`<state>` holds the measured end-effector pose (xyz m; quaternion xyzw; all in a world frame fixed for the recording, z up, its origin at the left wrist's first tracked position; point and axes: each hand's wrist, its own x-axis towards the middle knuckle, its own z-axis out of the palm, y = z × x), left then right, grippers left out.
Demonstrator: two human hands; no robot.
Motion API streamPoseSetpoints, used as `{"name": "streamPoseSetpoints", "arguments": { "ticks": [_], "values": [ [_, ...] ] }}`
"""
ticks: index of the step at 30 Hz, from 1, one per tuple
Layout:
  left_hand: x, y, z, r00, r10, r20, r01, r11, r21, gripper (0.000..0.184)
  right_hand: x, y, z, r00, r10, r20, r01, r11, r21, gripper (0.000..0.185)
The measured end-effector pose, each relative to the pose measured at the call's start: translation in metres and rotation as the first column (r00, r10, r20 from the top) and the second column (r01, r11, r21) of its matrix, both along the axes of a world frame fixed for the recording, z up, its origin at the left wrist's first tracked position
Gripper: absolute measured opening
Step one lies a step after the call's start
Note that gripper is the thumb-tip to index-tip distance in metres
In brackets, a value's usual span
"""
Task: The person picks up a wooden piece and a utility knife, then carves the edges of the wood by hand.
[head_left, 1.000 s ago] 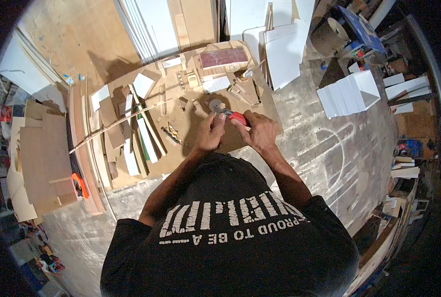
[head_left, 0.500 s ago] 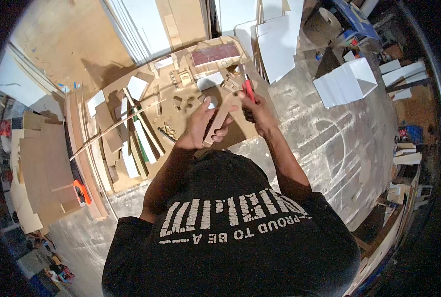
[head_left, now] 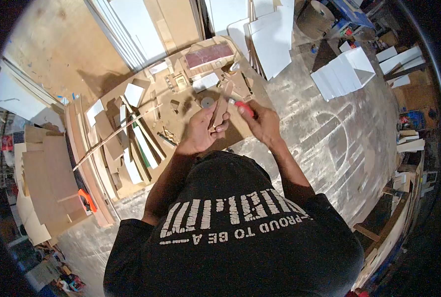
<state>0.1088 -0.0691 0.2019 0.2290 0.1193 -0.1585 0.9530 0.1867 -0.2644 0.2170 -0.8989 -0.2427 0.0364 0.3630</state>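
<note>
Above the worktable, my left hand [head_left: 201, 131] grips a narrow wooden piece [head_left: 221, 112], thumb on one side and fingers curled round the other. The piece slants up and away from me. To its right, my right hand [head_left: 265, 124] is closed round a red-handled tool [head_left: 245, 108]. Its short pale metal tip points left, close to the wood; whether the two touch I cannot tell. Beyond the hands, a grey disc [head_left: 208, 102] and a white piece [head_left: 205, 82] lie on the brown tabletop [head_left: 185, 129].
Wood strips and offcuts [head_left: 140, 141] cover the table's left side. A dark red panel [head_left: 209, 56] lies at the far end. An orange-handled saw [head_left: 86, 200] is at the lower left. White boards [head_left: 271, 42] lean beyond the table, and a white box [head_left: 341, 70] stands on the floor.
My right hand has moved down and slightly right, and its red-handled tool has turned from pointing away to pointing left. The wooden piece has turned in my left hand.
</note>
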Motion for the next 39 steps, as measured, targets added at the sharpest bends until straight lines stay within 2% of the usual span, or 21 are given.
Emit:
{"name": "streamPoseSetpoints", "arguments": {
  "ticks": [3, 6, 9, 15, 21, 24, 30, 33, 37, 39],
  "values": [
    [0.003, 0.000, -0.016, 0.995, -0.041, 0.095, 0.020, 0.977, 0.215, 0.016, -0.012, -0.004, 0.004, 0.995, 0.099, 0.012, -0.096, 0.982, -0.163, 0.051],
    [0.000, -0.010, -0.008, 0.999, 0.009, 0.040, -0.023, 0.931, 0.365, 0.013, -0.013, -0.005, 0.003, 0.987, 0.105, 0.125, -0.081, 0.979, -0.190, 0.050],
    [0.001, -0.013, -0.004, 0.997, 0.014, 0.081, -0.047, 0.906, 0.420, 0.015, -0.012, -0.005, 0.004, 0.981, 0.095, 0.166, -0.056, 0.973, -0.225, 0.050],
    [-0.001, -0.018, -0.015, 0.997, 0.071, 0.037, -0.079, 0.815, 0.574, 0.018, -0.008, -0.004, -0.002, 0.977, 0.101, 0.190, -0.057, 0.972, -0.226, 0.051],
    [-0.002, -0.020, -0.021, 0.978, 0.113, 0.176, -0.209, 0.575, 0.791, 0.021, -0.006, 0.001, -0.001, 0.967, 0.111, 0.231, -0.052, 0.967, -0.249, 0.052],
    [-0.003, -0.019, -0.011, 0.973, 0.125, 0.195, -0.231, 0.479, 0.847, 0.021, -0.006, 0.002, -0.001, 0.965, 0.113, 0.236, -0.053, 0.967, -0.248, 0.052],
    [-0.002, -0.023, -0.002, 0.969, 0.209, 0.128, -0.213, 0.459, 0.862, 0.021, -0.005, 0.006, -0.004, 0.951, 0.101, 0.293, -0.028, 0.970, -0.243, 0.048],
    [-0.003, -0.030, 0.017, 0.953, 0.261, 0.153, -0.243, 0.357, 0.902, 0.021, -0.006, 0.006, -0.009, 0.935, 0.091, 0.342, -0.015, 0.976, -0.219, 0.048],
    [0.000, -0.031, 0.005, 0.948, 0.260, 0.184, -0.260, 0.296, 0.919, 0.024, -0.010, 0.009, -0.005, 0.923, 0.068, 0.378, 0.013, 0.978, -0.209, 0.039],
    [0.000, -0.031, -0.002, 0.936, 0.256, 0.243, -0.314, 0.291, 0.904, 0.027, 0.002, 0.006, -0.019, 0.898, -0.010, 0.440, 0.104, 0.976, -0.190, 0.039]
  ]
}}
